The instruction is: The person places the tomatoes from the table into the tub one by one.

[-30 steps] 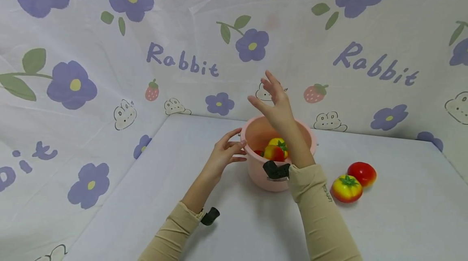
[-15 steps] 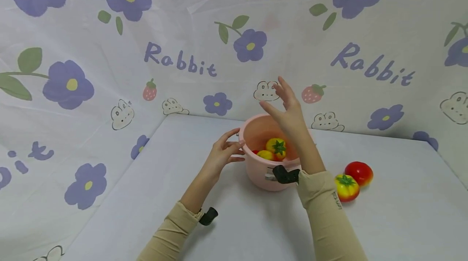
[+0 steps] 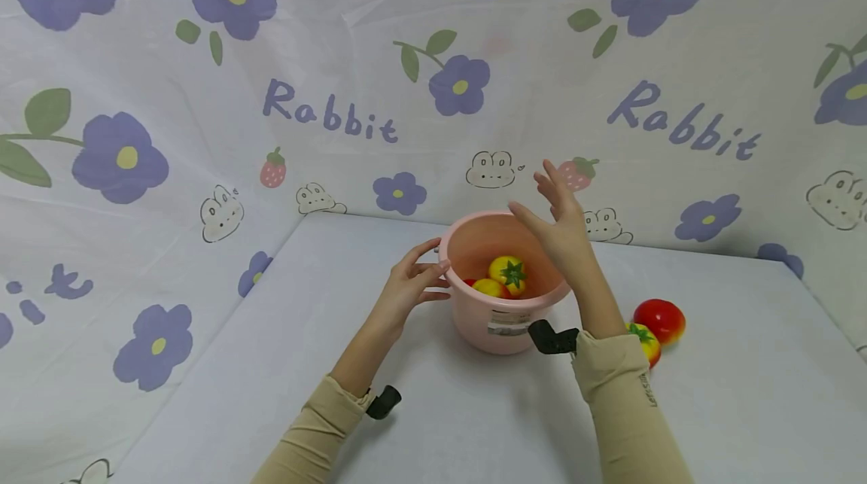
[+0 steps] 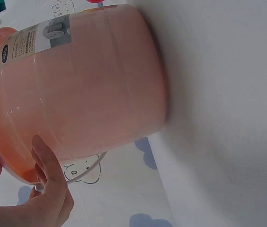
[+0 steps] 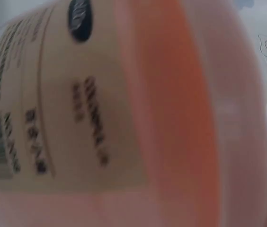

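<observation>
A pink plastic bucket [image 3: 497, 326] stands upright on the white table with several tomatoes in it, among them a yellow one with a green leafy top [image 3: 508, 274]. My left hand [image 3: 400, 292] holds the bucket's left rim; in the left wrist view its thumb is at the rim and its fingers [image 4: 48, 163] lie against the outer wall. Raised beside the right rim, my right hand [image 3: 565, 239] has its fingers loosely spread, with nothing in them. The right wrist view is filled by the bucket's label [image 5: 72, 104] and blurred rim; little of that hand shows at its right edge.
Right of the bucket, a red tomato [image 3: 660, 321] lies beside a yellow-red tomato [image 3: 648, 345], which my right sleeve [image 3: 616, 378] partly covers. Behind the table hangs a flowered cloth [image 3: 352, 25].
My right hand has moved right and lower, from over the bucket to its right rim, its sleeve now covering part of the yellow-red tomato. My left hand keeps its place at the rim.
</observation>
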`<state>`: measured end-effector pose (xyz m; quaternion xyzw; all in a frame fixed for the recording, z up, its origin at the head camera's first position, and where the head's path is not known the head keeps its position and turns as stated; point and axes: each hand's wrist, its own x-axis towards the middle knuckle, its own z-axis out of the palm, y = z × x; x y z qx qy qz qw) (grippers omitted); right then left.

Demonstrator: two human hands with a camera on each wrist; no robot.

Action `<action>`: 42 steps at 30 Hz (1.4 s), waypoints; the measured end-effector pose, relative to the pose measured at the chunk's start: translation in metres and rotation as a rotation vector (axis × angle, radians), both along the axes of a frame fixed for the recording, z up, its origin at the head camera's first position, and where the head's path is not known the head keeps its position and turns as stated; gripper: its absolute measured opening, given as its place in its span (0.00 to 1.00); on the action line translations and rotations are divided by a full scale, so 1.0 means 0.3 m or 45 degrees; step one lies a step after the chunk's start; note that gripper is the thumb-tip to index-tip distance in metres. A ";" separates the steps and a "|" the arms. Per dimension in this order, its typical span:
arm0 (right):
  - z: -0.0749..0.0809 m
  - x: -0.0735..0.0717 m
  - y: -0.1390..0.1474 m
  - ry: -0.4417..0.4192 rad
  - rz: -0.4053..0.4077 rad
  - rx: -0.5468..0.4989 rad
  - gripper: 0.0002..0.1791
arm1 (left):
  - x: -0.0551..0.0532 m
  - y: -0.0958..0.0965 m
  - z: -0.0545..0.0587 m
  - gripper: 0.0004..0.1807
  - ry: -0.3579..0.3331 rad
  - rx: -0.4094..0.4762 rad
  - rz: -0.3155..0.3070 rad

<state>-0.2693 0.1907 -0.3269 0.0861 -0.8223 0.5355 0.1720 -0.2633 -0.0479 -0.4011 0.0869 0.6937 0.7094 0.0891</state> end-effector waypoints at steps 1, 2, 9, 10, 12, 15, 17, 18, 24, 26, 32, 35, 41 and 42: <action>-0.006 0.001 0.009 0.001 -0.008 0.002 0.46 | 0.000 -0.001 -0.001 0.27 0.003 -0.003 0.000; -0.013 0.002 0.018 0.000 -0.020 0.008 0.46 | 0.000 -0.001 -0.001 0.27 0.004 -0.003 -0.001; -0.049 0.019 0.076 -0.057 -0.070 0.019 0.48 | 0.000 -0.002 0.004 0.27 0.001 -0.005 -0.001; -0.053 0.023 0.083 -0.069 -0.077 0.022 0.48 | 0.001 -0.003 0.004 0.27 -0.001 -0.005 0.001; -0.059 0.029 0.093 -0.095 -0.086 0.019 0.48 | 0.002 -0.004 0.004 0.27 0.003 -0.008 0.003; -0.066 0.037 0.105 -0.120 -0.099 0.022 0.49 | 0.002 -0.004 0.003 0.27 0.001 -0.002 0.004; -0.072 0.040 0.113 -0.123 -0.102 0.027 0.49 | 0.000 -0.005 0.001 0.27 0.003 0.001 0.002; -0.075 0.042 0.118 -0.125 -0.105 0.031 0.49 | -0.001 -0.005 0.001 0.27 0.004 0.001 0.000; -0.098 0.060 0.165 -0.152 -0.133 0.035 0.49 | -0.004 -0.007 -0.009 0.27 0.005 -0.005 -0.011; -0.107 0.065 0.183 -0.158 -0.145 0.041 0.49 | -0.002 -0.008 -0.011 0.27 0.001 -0.008 -0.008; -0.133 0.073 0.231 -0.145 -0.171 0.044 0.49 | 0.001 -0.008 -0.007 0.27 -0.004 -0.005 -0.002; -0.142 0.077 0.250 -0.144 -0.181 0.033 0.49 | 0.000 -0.005 -0.003 0.28 0.000 -0.019 0.003; -0.164 0.087 0.286 -0.180 -0.230 0.021 0.49 | -0.004 -0.005 0.001 0.28 -0.004 -0.027 0.005; -0.169 0.089 0.292 -0.187 -0.241 0.024 0.49 | -0.004 -0.005 0.001 0.28 -0.010 -0.024 0.006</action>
